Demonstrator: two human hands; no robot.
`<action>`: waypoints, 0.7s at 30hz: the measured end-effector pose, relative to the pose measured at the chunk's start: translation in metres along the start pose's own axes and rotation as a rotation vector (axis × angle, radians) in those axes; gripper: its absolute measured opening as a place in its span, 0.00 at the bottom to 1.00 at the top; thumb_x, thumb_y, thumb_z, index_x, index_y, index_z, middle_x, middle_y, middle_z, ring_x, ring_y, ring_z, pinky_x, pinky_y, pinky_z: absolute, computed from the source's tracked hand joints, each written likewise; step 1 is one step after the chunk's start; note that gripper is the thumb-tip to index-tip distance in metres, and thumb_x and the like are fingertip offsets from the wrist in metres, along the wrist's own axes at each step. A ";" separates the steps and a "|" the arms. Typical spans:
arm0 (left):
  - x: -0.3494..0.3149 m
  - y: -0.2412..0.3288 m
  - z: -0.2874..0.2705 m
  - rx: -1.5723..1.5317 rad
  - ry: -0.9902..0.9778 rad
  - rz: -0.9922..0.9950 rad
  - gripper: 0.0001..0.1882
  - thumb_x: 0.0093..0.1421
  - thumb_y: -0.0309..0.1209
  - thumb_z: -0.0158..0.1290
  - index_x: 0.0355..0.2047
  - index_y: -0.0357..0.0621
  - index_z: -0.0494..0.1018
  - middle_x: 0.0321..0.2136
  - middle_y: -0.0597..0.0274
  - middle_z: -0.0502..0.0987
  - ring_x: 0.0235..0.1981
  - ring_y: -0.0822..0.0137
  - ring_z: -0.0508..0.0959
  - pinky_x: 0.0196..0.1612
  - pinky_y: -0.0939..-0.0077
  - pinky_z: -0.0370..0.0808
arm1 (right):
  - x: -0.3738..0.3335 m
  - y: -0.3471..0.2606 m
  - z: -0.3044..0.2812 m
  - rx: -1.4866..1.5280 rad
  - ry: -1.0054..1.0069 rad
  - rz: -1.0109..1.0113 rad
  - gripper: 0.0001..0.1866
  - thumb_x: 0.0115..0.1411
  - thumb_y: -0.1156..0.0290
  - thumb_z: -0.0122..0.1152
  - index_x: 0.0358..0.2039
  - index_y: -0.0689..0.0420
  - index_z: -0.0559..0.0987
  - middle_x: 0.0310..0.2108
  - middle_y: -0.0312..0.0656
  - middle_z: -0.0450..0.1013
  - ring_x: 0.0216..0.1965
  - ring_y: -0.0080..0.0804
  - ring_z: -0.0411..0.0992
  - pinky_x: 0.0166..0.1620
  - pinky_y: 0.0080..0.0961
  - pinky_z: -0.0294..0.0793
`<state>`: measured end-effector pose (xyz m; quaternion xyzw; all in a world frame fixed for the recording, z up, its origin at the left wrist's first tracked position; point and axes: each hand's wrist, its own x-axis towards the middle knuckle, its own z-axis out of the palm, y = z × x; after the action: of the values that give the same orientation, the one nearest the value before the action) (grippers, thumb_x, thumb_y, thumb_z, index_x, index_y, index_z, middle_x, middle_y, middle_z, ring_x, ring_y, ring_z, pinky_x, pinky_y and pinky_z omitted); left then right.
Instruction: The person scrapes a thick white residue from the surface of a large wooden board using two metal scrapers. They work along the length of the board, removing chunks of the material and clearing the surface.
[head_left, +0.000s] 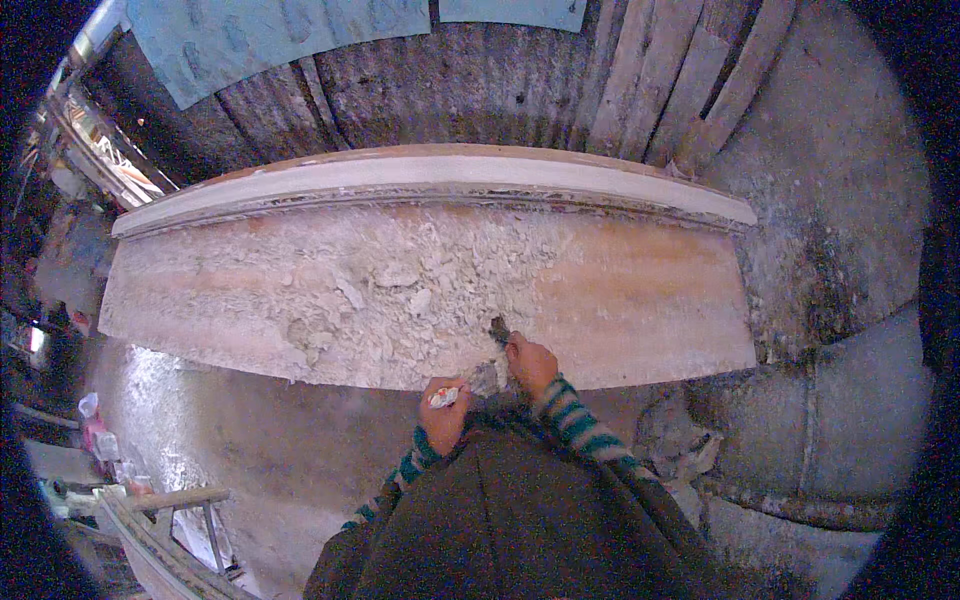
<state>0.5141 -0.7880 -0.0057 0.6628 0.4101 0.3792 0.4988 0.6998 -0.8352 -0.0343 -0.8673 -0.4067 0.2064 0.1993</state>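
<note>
At the near edge of a long pale board (650, 300), my left hand (446, 418) is closed round a flat-bladed scraper. Its white handle end with orange marks sticks out of the fist, and a grey blade (486, 380) points toward my right hand. Just right of it, my right hand (533, 364) grips a small tool with a dark end (499, 328); its exact kind is too small to make out. That dark end rests at the edge of crumbly whitish plaster-like lumps (400, 290), spread over the board's left and middle. Both hands are low over the board, close together.
A raised whitish rail (450, 172) runs along the board's far side. Behind it stand corrugated sheets (440, 90) and wooden planks (650, 80). A wooden frame (150, 540) and a pinkish plastic bag (95, 425) are at lower left. Concrete floor (860, 400) lies to the right.
</note>
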 end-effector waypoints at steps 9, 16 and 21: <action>-0.008 -0.012 -0.017 -0.114 0.063 -0.026 0.05 0.54 0.24 0.56 0.30 0.40 0.71 0.27 0.63 0.74 0.30 0.73 0.72 0.35 0.78 0.69 | -0.008 -0.010 -0.067 0.050 -0.125 -0.038 0.12 0.57 0.59 0.50 0.37 0.49 0.73 0.24 0.49 0.73 0.28 0.52 0.72 0.31 0.45 0.70; -0.018 -0.008 -0.015 -0.098 0.133 -0.083 0.06 0.53 0.25 0.57 0.30 0.41 0.71 0.27 0.63 0.74 0.30 0.74 0.71 0.35 0.78 0.70 | 0.023 -0.011 -0.023 0.030 0.039 -0.108 0.12 0.57 0.57 0.50 0.36 0.48 0.75 0.25 0.48 0.74 0.30 0.50 0.73 0.33 0.44 0.70; -0.021 -0.019 -0.013 -0.119 0.115 -0.029 0.06 0.53 0.24 0.57 0.30 0.42 0.70 0.25 0.66 0.72 0.28 0.76 0.70 0.34 0.79 0.69 | 0.004 0.012 -0.055 0.078 0.006 -0.096 0.12 0.56 0.56 0.51 0.36 0.47 0.76 0.26 0.47 0.75 0.30 0.51 0.73 0.33 0.45 0.70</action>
<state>0.4909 -0.7997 -0.0228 0.6030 0.4244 0.4331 0.5183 0.7381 -0.8490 0.0047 -0.8391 -0.4388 0.2097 0.2437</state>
